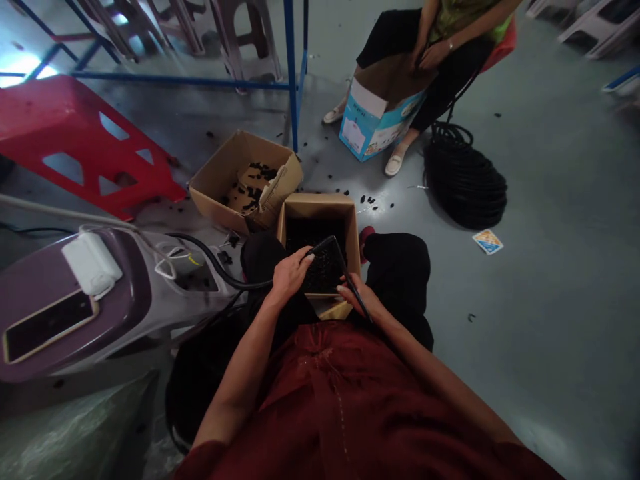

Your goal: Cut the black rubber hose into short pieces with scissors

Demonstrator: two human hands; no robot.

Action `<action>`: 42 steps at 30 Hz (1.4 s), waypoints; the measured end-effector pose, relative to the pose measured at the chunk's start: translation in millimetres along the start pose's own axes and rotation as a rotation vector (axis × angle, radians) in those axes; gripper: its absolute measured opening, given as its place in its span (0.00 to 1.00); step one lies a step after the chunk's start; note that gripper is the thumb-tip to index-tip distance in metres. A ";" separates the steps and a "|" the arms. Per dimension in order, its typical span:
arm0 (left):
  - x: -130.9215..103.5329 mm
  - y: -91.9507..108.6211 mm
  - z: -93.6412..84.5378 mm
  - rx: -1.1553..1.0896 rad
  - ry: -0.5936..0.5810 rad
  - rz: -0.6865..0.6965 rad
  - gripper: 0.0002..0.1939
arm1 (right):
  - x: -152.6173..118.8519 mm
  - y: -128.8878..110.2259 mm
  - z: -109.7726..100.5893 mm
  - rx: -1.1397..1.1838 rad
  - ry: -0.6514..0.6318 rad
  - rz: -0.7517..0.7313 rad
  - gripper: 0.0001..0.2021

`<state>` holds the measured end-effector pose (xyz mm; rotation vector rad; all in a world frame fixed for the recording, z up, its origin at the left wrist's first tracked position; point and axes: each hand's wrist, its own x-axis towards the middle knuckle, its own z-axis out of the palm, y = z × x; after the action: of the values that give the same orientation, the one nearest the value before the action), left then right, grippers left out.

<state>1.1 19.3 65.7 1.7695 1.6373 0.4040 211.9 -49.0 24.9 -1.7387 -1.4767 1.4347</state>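
My left hand [293, 273] is closed round a black rubber strip [317, 248] that comes in from the left over my knee. Above the open box the strip reaches a sharp corner, and a thin dark length [343, 260] slopes down from there to my right hand. My right hand [359, 295] is closed on this dark length, whose end points at my lap. Whether it is the same strip or a separate tool, I cannot tell. Below both hands, between my knees, stands a cardboard box [354, 233] with many small black pieces inside.
A second cardboard box [215, 203] holds black scraps. On the left are a red stool [90, 140] and a purple stool [133, 280] bearing a phone [50, 325] and white roll [93, 263]. A seated person [435, 53] has a blue box [367, 127]; coiled black strip [465, 177] lies nearby.
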 end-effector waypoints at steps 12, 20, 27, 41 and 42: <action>12.5 -9.8 -22.2 0.306 0.150 0.021 0.22 | -5.1 -14.0 0.0 -0.151 -0.078 0.025 0.20; 10.5 -22.1 -12.0 0.557 0.200 0.168 0.22 | -11.0 -10.8 2.5 -0.246 -0.178 0.038 0.21; 16.7 -32.8 -14.0 0.670 0.308 0.257 0.22 | -9.8 -15.6 -2.3 -0.271 -0.178 0.025 0.21; 1.9 -34.5 15.3 0.505 0.254 0.252 0.22 | 1.2 37.7 22.1 0.034 -0.119 0.235 0.25; 1.6 -36.0 16.6 0.501 0.271 0.275 0.23 | 1.8 36.0 22.5 0.027 -0.139 0.240 0.24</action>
<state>-15.0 15.4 29.7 2.4185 1.7948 0.3937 207.6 -65.6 -14.0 -1.8842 -1.3443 1.7189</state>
